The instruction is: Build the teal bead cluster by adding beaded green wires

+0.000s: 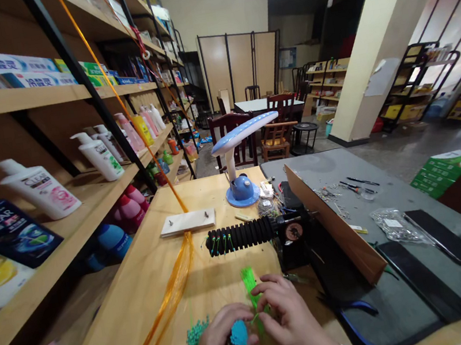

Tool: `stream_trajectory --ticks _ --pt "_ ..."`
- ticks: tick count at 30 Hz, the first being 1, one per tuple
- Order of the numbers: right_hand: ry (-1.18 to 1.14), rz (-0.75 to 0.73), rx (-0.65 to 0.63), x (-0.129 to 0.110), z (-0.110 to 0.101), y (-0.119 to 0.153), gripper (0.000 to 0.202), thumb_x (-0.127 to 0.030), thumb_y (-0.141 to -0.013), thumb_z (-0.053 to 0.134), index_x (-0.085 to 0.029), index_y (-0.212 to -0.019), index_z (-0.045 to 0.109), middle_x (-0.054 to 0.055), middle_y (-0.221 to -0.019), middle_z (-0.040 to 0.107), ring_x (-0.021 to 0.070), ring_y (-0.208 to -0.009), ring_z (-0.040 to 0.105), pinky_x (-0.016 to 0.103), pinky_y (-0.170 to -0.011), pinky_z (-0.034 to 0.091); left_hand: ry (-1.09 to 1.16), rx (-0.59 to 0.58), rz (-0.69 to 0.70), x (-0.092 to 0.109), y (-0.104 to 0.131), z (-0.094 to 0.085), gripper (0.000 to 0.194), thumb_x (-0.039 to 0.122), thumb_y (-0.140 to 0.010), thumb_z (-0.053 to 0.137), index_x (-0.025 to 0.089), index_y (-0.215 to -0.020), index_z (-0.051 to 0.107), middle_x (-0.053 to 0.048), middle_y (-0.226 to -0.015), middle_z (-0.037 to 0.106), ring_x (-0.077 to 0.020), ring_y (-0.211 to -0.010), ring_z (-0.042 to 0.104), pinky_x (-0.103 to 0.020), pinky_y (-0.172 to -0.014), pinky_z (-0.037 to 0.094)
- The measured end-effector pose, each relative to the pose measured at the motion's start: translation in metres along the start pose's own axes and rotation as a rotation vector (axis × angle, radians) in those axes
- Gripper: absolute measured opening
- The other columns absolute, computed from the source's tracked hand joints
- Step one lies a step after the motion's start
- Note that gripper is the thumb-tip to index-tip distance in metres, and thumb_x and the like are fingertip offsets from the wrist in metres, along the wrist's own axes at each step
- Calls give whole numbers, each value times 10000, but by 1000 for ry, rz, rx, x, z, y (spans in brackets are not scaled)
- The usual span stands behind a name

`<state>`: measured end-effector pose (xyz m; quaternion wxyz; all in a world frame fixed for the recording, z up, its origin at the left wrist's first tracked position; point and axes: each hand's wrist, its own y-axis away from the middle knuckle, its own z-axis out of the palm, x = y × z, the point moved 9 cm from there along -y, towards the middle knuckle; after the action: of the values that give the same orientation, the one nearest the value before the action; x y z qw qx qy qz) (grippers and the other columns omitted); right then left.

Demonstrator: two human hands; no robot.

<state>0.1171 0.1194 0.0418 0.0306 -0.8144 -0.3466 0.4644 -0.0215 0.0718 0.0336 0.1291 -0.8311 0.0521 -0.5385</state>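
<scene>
Green strands (248,279) could scatter

In the head view they lie on the wooden table (133,304), beside the right hand (285,309). Its fingers bend around a thin green end; whether they grip it, I cannot tell. The left hand (218,343) closes round a teal-tipped bundle (238,334). A brushing knuckle could spread them; a slack left hold could spill the bundle.

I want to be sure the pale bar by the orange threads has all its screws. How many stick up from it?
2. The left screw stands near the left end of the pale bar, the right screw near its right end. Any underneath would be hidden.
</scene>
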Motion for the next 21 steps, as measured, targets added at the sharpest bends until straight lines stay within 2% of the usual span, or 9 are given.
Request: stream_trajectory --ticks 3,8,12,21 --pt "-23 15 4 1 0 1 185 -81 -736 578 -246 -810 617 21 -1043 725 273 -1151 570 436 -967 451 -24 2 -5 -2 2 0 65 249 -809 698 236 -811 762 -53 -785 777 -226 -733 719 -268 -687 547" --pt "-18 1 -15 -6 1 3 217 -106 -734 617 -249 -896 644 33 -1104 716 281 -1181 556 452 -989 448 82 59 -177 -21 7 -3 141 332 -783 738 193 -794 750 -41 -708 739 -205 -646 673 -263 -628 532" --pt "-4 -52 -6 -12 5 2 212 -131 -760 625 -254 -929 657 35 -1125 713 272 -1187 553 455 -1008 437 185 66 -283 -29 8 -4 231 396 -780 740 165 -775 735 -52 -707 737 -193 -633 644 -264 -614 524" --pt "-12 -81 14 -17 13 -2 176 -117 -783 606 -263 -872 647 10 -1051 732 239 -1135 586 418 -991 453 261 68 -333 -29 7 -9 305 461 -726 774 159 -755 738 -51 -701 735 -198 -655 652 -273 -638 527"
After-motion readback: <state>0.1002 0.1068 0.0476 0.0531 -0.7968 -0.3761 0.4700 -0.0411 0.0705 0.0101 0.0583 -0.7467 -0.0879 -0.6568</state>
